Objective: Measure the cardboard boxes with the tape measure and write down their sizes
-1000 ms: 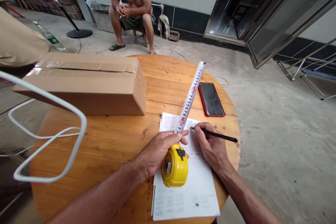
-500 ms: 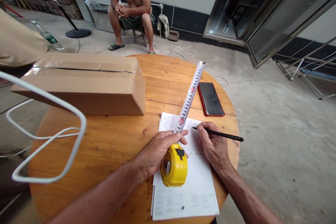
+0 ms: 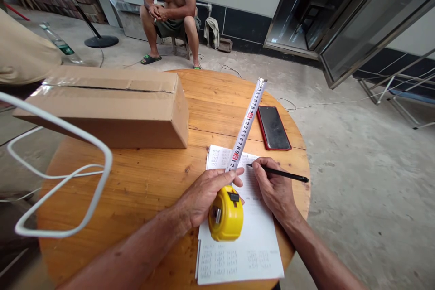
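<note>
My left hand [image 3: 212,192] is closed around a yellow tape measure [image 3: 228,217], with its thumb near the mouth of the case. The white blade reaches up and away over the table, its metal hook at the far end. My right hand [image 3: 274,186] pinches a black pen [image 3: 285,174], whose tip points left at the upper part of the paper sheets [image 3: 251,231]. Rows of handwritten figures cover the top and bottom of the paper. Part of the sheets lies hidden beneath my left hand and the tape case.
A closed cardboard box [image 3: 102,131] rests on the left of the round wooden table [image 3: 152,181]. A phone in a red case [image 3: 274,128] lies at the right edge. White bent tubing [image 3: 108,167] juts in from the left. Beyond the table, a person [image 3: 170,4] sits on a stool.
My right hand has shifted slightly left with the pen, its tip now a little closer to the tape blade. The left hand and tape measure stay almost still.
</note>
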A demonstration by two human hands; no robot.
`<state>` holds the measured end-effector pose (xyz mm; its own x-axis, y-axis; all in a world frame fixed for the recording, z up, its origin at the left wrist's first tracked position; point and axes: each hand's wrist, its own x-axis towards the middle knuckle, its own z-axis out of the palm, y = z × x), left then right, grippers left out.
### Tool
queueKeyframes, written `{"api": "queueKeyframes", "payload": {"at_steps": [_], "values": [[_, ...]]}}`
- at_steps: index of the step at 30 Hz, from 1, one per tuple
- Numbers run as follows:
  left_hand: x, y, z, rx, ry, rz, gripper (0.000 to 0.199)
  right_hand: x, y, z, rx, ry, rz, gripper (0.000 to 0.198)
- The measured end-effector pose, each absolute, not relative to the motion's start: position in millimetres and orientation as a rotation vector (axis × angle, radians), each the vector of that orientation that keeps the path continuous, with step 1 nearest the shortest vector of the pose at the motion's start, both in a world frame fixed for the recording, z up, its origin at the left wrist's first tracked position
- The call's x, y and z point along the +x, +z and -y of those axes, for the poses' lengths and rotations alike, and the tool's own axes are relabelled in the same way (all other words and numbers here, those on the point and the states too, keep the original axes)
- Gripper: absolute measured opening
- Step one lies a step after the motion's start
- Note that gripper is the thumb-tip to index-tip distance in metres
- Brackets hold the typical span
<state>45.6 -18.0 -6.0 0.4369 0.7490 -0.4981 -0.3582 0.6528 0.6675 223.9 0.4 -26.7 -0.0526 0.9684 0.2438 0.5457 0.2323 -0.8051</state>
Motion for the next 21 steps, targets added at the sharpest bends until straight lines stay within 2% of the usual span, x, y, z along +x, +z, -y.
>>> {"api": "queueKeyframes", "payload": {"at_steps": [21], "values": [[46.0,-5.1,18.6,0.503,0.736,-0.854,0.025,225.0,-26.5,0.7,-1.425,0.647,1.714,0.015]]}}
